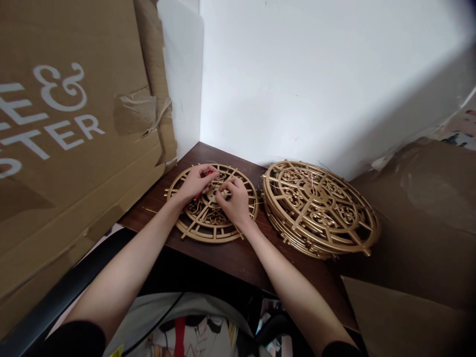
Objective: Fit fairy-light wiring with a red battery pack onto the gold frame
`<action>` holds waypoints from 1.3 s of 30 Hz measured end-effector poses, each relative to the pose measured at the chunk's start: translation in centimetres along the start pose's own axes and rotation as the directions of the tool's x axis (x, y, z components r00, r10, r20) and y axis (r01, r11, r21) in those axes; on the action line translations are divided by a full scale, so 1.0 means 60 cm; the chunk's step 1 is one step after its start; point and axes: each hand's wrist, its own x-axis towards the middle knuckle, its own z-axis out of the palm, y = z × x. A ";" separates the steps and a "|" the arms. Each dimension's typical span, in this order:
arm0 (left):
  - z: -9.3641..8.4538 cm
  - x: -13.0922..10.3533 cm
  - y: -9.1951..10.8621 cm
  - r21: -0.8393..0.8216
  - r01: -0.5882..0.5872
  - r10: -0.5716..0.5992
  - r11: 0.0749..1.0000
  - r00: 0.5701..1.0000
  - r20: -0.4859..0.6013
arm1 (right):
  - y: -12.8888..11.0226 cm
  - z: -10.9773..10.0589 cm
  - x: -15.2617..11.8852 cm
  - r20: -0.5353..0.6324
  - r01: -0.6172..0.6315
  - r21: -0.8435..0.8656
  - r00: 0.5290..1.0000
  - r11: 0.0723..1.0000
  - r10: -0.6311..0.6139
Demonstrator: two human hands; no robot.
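Note:
A round gold openwork wheel (212, 240) with scroll patterns lies flat on the dark wooden table. Over its upper left part, my left hand (199, 182) is closed on a red-handled tool (197, 197), whose exact kind I cannot make out. Beside it, above the wheel's middle, my right hand (235, 200) has its thumb and fingertips pinched together. Whatever those fingertips hold is too small to name. The two hands nearly meet at the wheel's hub.
To the right stands a stack of similar gold wheels (323, 203) with thin wires on top. A large cardboard box (92, 163) rises at the left, and more cardboard (416, 198) stands at the right. A white wall (297, 79) backs the wooden table (208, 255).

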 end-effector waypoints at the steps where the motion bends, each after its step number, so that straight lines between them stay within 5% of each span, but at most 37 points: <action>1: 0.000 0.000 0.000 0.005 0.005 -0.005 1.000 1.000 -0.004 | -0.003 -0.002 0.001 0.001 0.000 0.034 1.000 0.999 0.000; 11: -0.001 0.001 -0.002 0.040 -0.012 0.012 0.999 1.000 -0.016 | -0.016 -0.007 -0.008 -0.119 -0.033 0.371 0.989 0.928 0.083; 18: -0.006 -0.001 0.003 -0.031 -0.037 0.033 0.999 0.994 -0.106 | -0.007 -0.006 -0.003 -0.201 -0.144 0.565 0.931 0.812 0.305; 23: -0.001 -0.013 0.024 -0.141 -0.001 0.011 0.990 0.997 0.070 | 0.000 -0.008 0.002 -0.239 -0.165 0.541 0.910 0.824 0.339; 31: 0.001 -0.019 0.029 -0.038 0.006 0.000 0.999 0.986 0.169 | 0.002 -0.008 0.003 -0.091 -0.195 0.464 0.960 0.864 0.265; 39: -0.001 -0.017 0.025 -0.021 0.011 -0.007 1.000 0.983 0.181 | 0.004 -0.007 0.003 -0.079 -0.199 0.383 0.966 0.902 0.247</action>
